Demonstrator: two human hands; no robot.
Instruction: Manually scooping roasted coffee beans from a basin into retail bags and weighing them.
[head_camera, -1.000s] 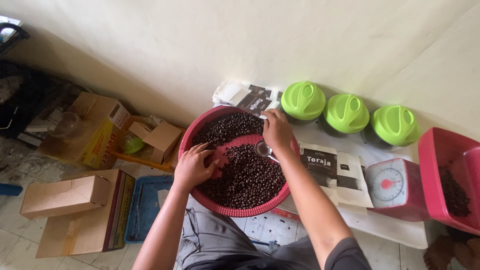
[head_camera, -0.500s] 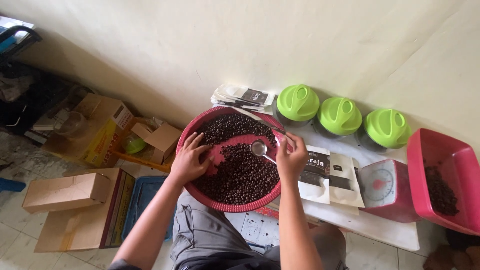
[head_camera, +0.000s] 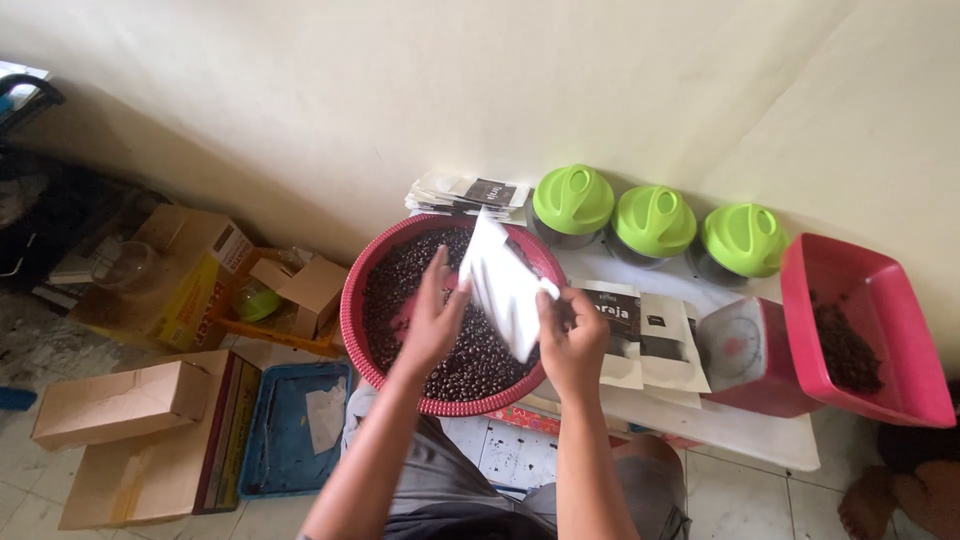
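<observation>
A round red basket (head_camera: 352, 318) full of dark coffee beans (head_camera: 470, 362) sits in front of me. Both hands hold a white pouch (head_camera: 503, 285) above the beans. My left hand (head_camera: 432, 318) grips its left edge with fingers raised. At the pouch's lower right corner, my right hand (head_camera: 570, 340) pinches it. Printed white and black pouches (head_camera: 645, 335) lie just right of the basket on a white board (head_camera: 740, 430).
Three jars with green lids (head_camera: 652, 222) stand against the wall. A red kitchen scale (head_camera: 745, 355) and a red tub (head_camera: 860, 330) with beans are at the right. A stack of pouches (head_camera: 465, 192) lies behind the basket. Cardboard boxes (head_camera: 120, 400) and a blue tray (head_camera: 295, 430) lie left.
The hands left the beans and the small scoop seen earlier; they now hold a white pouch lifted over the basket. The view has shifted slightly.
</observation>
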